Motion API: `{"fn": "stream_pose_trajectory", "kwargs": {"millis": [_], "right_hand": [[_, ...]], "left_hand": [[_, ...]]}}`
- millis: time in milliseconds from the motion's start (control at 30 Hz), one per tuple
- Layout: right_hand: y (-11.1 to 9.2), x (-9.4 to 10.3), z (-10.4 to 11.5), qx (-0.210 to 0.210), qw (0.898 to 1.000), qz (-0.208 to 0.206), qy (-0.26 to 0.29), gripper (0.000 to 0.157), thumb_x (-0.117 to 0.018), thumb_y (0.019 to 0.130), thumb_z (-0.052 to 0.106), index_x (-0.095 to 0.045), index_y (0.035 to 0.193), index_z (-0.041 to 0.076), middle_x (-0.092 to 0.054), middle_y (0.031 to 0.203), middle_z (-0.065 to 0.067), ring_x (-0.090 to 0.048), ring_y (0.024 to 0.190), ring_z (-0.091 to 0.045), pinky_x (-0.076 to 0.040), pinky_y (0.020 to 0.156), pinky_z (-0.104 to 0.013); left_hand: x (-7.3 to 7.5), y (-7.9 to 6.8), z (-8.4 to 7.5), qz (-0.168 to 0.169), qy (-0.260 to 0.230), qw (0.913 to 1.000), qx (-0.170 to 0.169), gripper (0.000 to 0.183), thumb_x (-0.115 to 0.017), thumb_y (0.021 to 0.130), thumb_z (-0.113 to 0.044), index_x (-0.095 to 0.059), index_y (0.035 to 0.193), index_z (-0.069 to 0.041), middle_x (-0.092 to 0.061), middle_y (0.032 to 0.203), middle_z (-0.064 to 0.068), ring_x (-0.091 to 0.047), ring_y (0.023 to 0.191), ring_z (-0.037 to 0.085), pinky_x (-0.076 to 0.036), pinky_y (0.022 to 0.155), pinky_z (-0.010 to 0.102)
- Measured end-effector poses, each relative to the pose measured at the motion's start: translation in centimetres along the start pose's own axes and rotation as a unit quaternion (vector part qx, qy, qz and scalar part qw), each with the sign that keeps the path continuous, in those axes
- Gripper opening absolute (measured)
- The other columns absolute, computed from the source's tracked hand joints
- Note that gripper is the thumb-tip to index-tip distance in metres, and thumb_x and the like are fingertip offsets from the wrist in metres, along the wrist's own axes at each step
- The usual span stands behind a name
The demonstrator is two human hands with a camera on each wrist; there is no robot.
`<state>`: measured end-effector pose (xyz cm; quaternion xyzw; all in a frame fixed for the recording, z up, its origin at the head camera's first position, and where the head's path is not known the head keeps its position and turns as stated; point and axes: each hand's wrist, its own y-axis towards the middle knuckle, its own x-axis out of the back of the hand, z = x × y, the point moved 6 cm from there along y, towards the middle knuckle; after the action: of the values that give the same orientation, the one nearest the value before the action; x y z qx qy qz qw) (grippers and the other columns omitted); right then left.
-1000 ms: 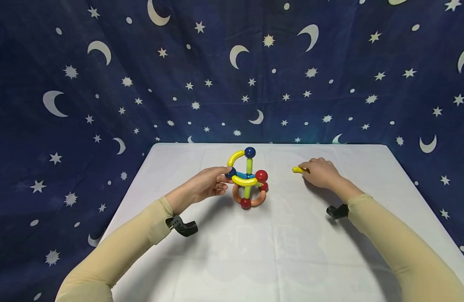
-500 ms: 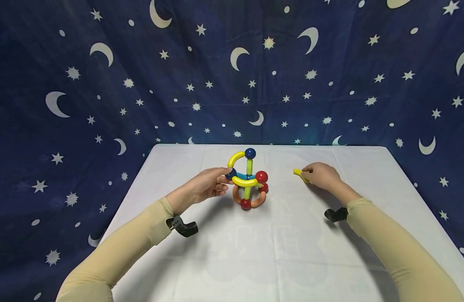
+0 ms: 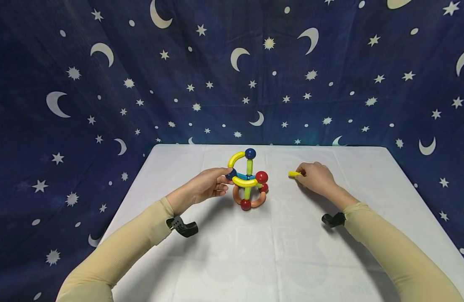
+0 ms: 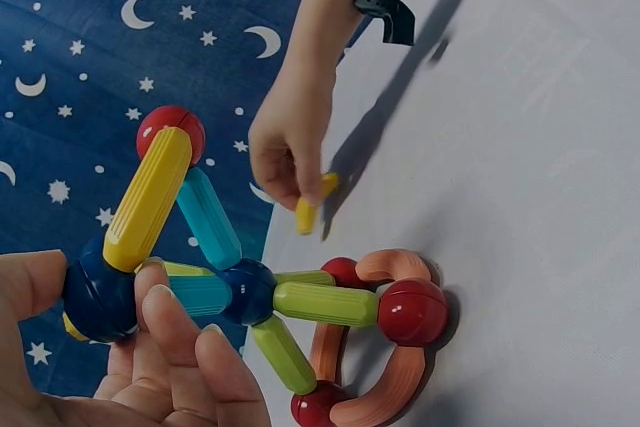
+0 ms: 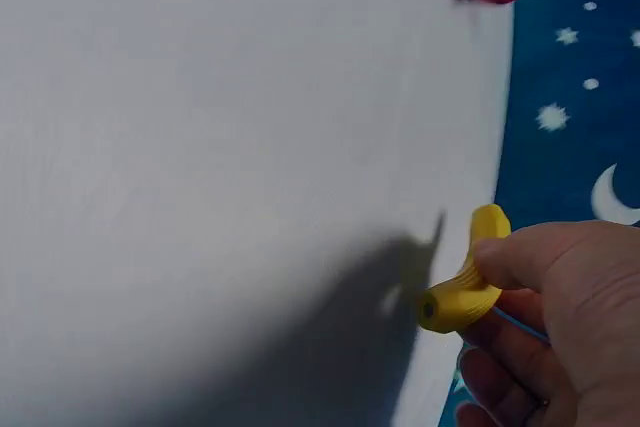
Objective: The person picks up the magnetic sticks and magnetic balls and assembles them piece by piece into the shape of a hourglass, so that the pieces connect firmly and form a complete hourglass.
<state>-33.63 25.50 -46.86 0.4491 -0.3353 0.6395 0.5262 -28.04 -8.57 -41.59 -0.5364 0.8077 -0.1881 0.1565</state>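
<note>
A magnetic ball-and-stick structure stands on the white table, with orange curved rods [image 4: 385, 392] and red balls [image 3: 245, 204] at its base. Green and light-blue straight rods [image 4: 208, 217] meet at a blue ball [image 4: 247, 291] in its middle. My left hand [image 3: 201, 184] pinches another blue ball [image 4: 98, 292] at the structure's left side between thumb and fingers. One yellow curved rod arches from that ball to a blue ball [image 3: 250, 153] on top; another runs to a red ball [image 3: 261, 177]. To the right, my right hand [image 3: 316, 178] pinches a loose yellow curved rod [image 5: 465, 292], apart from the structure.
A white cloth covers the table [image 3: 277, 251]. Behind it hangs a dark blue curtain [image 3: 216, 63] with moons and stars. Each wrist wears a black camera mount [image 3: 183, 226].
The right hand has turned the yellow curved rod in its fingers and moved slightly left toward the structure. The left hand and the structure have stayed in place.
</note>
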Motion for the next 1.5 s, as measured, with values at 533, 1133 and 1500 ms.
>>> {"fn": "stream_pose_trajectory", "kwargs": {"millis": [533, 1133, 1500], "right_hand": [[-0.2, 1.4, 6.0, -0.119, 0.895, 0.071, 0.425, 0.051, -0.067, 0.1, 0.037, -0.058, 0.13, -0.003, -0.066, 0.109, -0.008, -0.055, 0.106, -0.03, -0.048, 0.094, -0.043], [-1.5, 1.8, 9.6, -0.127, 0.813, 0.102, 0.559, 0.033, -0.065, 0.101, 0.028, -0.057, 0.115, 0.0, -0.06, 0.086, -0.001, -0.052, 0.079, -0.017, -0.046, 0.074, -0.027], [-1.6, 1.8, 10.1, -0.129, 0.805, 0.11, 0.569, 0.037, -0.066, 0.101, 0.029, -0.056, 0.12, -0.001, -0.061, 0.087, 0.0, -0.054, 0.081, -0.016, -0.046, 0.073, -0.026]], "left_hand": [[0.0, -0.2, -0.2, 0.001, -0.004, 1.0, -0.001, 0.043, -0.06, 0.102, -0.035, -0.055, 0.132, -0.004, -0.068, 0.1, 0.007, -0.06, 0.075, 0.015, -0.054, 0.076, 0.027], [-0.1, -0.1, 0.0, 0.001, -0.007, 1.0, 0.001, 0.044, -0.06, 0.102, -0.033, -0.053, 0.134, -0.004, -0.067, 0.096, 0.005, -0.06, 0.075, 0.015, -0.054, 0.075, 0.027], [-0.1, 0.0, 0.0, 0.002, -0.005, 1.0, -0.004, 0.044, -0.06, 0.102, -0.034, -0.053, 0.134, -0.003, -0.068, 0.093, 0.002, -0.06, 0.073, 0.013, -0.054, 0.075, 0.027]]}}
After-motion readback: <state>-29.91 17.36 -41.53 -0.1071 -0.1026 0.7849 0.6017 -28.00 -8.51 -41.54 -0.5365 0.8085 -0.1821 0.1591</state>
